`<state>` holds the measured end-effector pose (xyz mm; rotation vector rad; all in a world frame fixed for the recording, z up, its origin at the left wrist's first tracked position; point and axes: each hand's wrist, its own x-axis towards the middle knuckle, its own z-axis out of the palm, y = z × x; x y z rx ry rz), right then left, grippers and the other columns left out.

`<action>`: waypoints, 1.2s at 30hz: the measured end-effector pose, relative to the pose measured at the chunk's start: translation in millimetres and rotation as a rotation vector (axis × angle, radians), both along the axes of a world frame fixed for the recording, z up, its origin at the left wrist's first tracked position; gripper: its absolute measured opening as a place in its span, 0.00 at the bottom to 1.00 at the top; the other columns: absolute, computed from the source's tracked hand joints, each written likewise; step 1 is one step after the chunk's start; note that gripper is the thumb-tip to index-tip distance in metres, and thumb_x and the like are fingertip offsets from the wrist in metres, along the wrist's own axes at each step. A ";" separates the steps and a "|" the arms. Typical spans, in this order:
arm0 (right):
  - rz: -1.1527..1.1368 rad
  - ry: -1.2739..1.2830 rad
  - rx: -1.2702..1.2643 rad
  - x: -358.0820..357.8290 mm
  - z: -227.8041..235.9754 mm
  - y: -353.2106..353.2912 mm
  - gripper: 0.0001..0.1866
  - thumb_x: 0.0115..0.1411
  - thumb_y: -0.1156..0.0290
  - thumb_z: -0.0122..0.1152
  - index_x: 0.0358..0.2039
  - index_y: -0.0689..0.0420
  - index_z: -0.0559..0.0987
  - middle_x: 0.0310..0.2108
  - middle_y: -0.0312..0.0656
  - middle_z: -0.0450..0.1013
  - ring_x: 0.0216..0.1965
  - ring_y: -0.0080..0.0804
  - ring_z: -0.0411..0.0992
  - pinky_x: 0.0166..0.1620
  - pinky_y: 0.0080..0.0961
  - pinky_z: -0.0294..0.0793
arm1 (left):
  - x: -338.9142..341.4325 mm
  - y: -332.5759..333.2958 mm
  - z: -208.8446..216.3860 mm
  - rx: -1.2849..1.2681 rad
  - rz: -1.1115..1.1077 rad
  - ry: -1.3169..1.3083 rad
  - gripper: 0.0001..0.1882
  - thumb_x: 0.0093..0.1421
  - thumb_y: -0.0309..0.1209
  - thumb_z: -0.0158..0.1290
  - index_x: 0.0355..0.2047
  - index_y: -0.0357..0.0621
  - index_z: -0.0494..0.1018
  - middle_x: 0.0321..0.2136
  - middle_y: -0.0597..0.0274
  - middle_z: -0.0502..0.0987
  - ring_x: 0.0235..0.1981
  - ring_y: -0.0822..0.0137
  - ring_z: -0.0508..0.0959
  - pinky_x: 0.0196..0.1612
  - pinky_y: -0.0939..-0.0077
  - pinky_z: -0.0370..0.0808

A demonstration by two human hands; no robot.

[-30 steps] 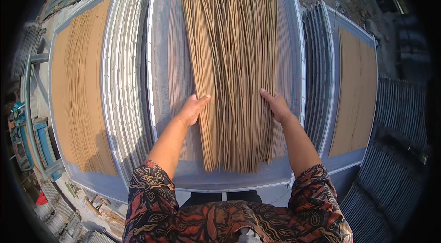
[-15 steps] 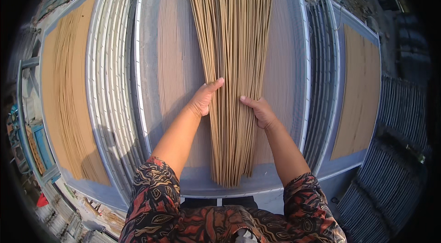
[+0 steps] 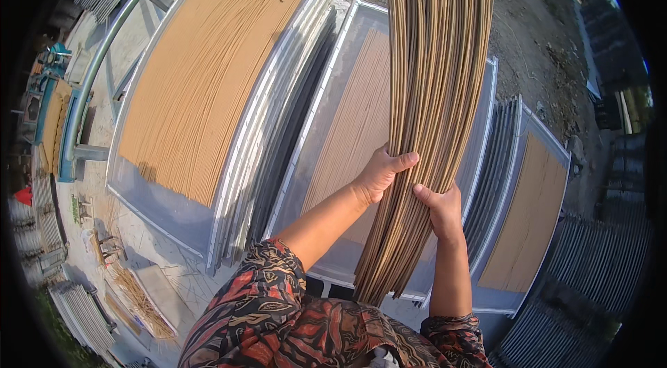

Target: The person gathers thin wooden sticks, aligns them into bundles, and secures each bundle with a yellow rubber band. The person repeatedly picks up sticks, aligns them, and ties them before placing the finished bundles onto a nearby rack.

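Note:
A thick bundle of long, thin brown sticks (image 3: 439,76), which look like incense sticks, is held up in both hands, its top fanned out and its lower end close to my body. My left hand (image 3: 382,172) grips the left side, thumb across the front. A little lower, my right hand (image 3: 443,208) is closed on the right side, its thumb also in front. The fingers behind the bundle are hidden. Beneath it lies a white-framed mesh screen (image 3: 295,194) with a layer of pinkish-brown sticks (image 3: 351,114), partly covered by the bundle and arms.
To the left, a stack of mesh screens (image 3: 163,201) carries a wide layer of tan sticks (image 3: 208,76). Another stick-covered screen (image 3: 522,215) stands at the right. A curved metal rail (image 3: 104,55) runs along the far left, with loose sticks (image 3: 142,298) on the ground nearby.
My view has turned left, so the left screen stack shows more fully. The bundle now leans over the right part of the middle screen, still in both hands.

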<state>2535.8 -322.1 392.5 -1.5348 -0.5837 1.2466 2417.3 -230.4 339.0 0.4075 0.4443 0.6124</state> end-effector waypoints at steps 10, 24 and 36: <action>0.473 -0.219 0.388 -121.1 176.7 -44.1 0.41 0.38 0.63 0.78 0.48 0.66 0.64 0.40 0.44 0.73 0.41 0.33 0.73 0.45 0.28 0.74 | -146.2 -96.7 188.6 0.495 0.529 -0.033 0.55 0.37 0.46 0.70 0.58 0.34 0.51 0.49 0.54 0.66 0.52 0.62 0.66 0.56 0.67 0.63; 1.448 -0.495 1.048 -392.5 233.4 -129.8 0.51 0.36 0.57 0.76 0.56 0.68 0.60 0.46 0.58 0.69 0.46 0.53 0.70 0.48 0.37 0.71 | -403.1 -313.9 192.5 0.829 1.315 0.014 0.41 0.48 0.41 0.63 0.56 0.34 0.56 0.50 0.49 0.67 0.50 0.56 0.71 0.52 0.61 0.72; 1.713 -0.257 1.524 -710.5 240.4 -196.3 0.49 0.46 0.48 0.65 0.62 0.59 0.54 0.48 0.57 0.66 0.44 0.55 0.69 0.47 0.39 0.71 | -670.0 -436.5 190.6 0.815 1.618 0.086 0.55 0.43 0.47 0.66 0.62 0.41 0.43 0.59 0.55 0.55 0.59 0.58 0.59 0.61 0.61 0.59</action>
